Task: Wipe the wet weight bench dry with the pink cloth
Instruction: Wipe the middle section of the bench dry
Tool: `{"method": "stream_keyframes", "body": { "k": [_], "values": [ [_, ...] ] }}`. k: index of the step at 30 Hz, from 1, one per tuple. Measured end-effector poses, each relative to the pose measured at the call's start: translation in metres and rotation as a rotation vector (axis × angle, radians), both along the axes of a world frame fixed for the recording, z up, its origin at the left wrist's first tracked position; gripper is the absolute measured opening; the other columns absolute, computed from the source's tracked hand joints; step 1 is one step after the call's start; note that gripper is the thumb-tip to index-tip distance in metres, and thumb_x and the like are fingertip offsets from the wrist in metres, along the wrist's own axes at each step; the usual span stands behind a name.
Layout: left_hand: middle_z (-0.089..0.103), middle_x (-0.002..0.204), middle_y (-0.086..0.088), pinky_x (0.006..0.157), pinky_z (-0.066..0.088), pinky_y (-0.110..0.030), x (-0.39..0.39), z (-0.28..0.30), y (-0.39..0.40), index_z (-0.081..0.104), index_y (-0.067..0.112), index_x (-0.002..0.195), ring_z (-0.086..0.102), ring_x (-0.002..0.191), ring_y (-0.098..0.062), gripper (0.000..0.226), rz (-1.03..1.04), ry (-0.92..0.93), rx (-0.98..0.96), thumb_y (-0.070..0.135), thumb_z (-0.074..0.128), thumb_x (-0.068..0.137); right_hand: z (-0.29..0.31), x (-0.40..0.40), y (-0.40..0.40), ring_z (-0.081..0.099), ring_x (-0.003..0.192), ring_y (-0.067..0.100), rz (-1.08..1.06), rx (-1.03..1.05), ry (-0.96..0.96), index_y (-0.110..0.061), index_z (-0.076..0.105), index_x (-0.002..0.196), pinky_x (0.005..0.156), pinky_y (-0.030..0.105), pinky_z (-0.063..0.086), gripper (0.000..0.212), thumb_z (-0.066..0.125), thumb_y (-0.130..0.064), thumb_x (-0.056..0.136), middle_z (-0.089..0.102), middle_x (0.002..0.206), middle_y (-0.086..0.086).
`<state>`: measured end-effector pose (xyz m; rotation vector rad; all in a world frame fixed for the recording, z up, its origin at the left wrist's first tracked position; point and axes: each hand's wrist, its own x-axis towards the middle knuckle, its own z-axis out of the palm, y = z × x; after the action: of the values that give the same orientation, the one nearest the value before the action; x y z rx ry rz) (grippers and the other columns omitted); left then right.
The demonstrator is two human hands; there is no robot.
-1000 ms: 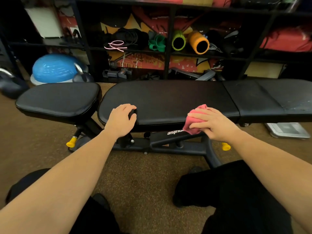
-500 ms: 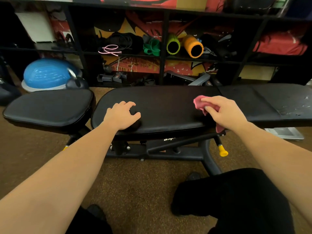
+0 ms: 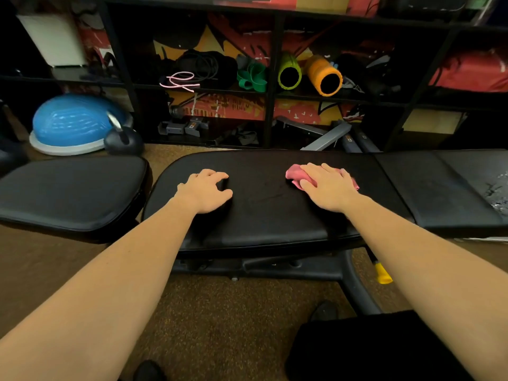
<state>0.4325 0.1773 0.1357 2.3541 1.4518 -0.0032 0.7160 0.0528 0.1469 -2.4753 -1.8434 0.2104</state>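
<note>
Pressing the pink cloth (image 3: 294,175) flat under my right hand (image 3: 328,188), I had it bunched on the middle pad of the weight bench (image 3: 269,213), toward the pad's far edge. My fingers lay spread and nearly straight over it, pinning it down, with pink showing past my fingertips on the left and a little past my knuckles on the right. The cloth's long axis ran left to right, along the bench. My left hand (image 3: 204,192) rested on the same pad well apart from the cloth, fingers loosely curled with their tips on the vinyl, gripping nothing. The bench itself stretched across my view, its long axis also left to right: a separate seat pad (image 3: 68,193) on the left, and a back pad section on the right where water droplets (image 3: 497,193) glistened near the frame's edge. Brown carpet (image 3: 220,325) lay under the bench. Behind it stood black shelving (image 3: 270,86) holding green bands (image 3: 251,77), a green foam roller (image 3: 289,72) and an orange foam roller (image 3: 325,77). A blue balance dome (image 3: 68,122) and a kettlebell (image 3: 123,138) sat on the floor at the left.
</note>
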Motion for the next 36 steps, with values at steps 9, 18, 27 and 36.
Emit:
{"method": "stream_keyframes", "body": {
  "k": [9,18,27,36],
  "values": [
    [0.030,0.159,0.006,0.111,0.036,-0.056,-0.003,0.000,0.006,0.036,0.045,0.148,0.033,0.142,-0.032,0.057,-0.033,0.015,0.006,0.058,0.048,0.094,-0.008,-0.061,0.008,0.032,0.147,0.023,0.212,0.027,0.034,-0.026,0.038,0.151,0.122,0.045,0.017,0.051,0.036,-0.044,0.104,0.042,0.155,-0.002],
    [0.039,0.146,0.000,0.106,0.039,-0.056,0.005,0.007,0.021,0.044,0.047,0.137,0.035,0.135,-0.035,0.047,-0.050,0.071,0.000,0.057,0.052,0.092,0.001,-0.096,-0.024,0.049,0.134,0.011,0.497,0.072,0.283,-0.035,0.058,0.139,0.116,0.037,0.034,0.039,0.057,-0.031,0.101,0.061,0.138,-0.011],
    [0.021,0.163,0.007,0.115,0.027,-0.062,0.000,0.009,0.052,0.036,0.046,0.147,0.019,0.148,-0.034,0.053,-0.008,0.000,0.012,0.051,0.051,0.096,0.057,-0.024,-0.001,0.057,0.100,-0.010,0.181,0.458,0.450,-0.042,0.071,0.112,0.086,0.005,0.040,0.031,0.063,-0.017,0.095,0.067,0.101,-0.028],
    [0.019,0.164,0.012,0.114,0.025,-0.060,-0.004,-0.002,0.050,0.029,0.050,0.151,0.018,0.150,-0.029,0.055,0.019,0.046,0.004,0.057,0.042,0.098,-0.004,0.036,0.062,0.004,0.156,0.023,-0.052,-0.040,-0.083,-0.029,0.012,0.161,0.124,0.053,0.003,0.058,0.022,-0.045,0.107,0.012,0.169,0.001]
  ]
}}
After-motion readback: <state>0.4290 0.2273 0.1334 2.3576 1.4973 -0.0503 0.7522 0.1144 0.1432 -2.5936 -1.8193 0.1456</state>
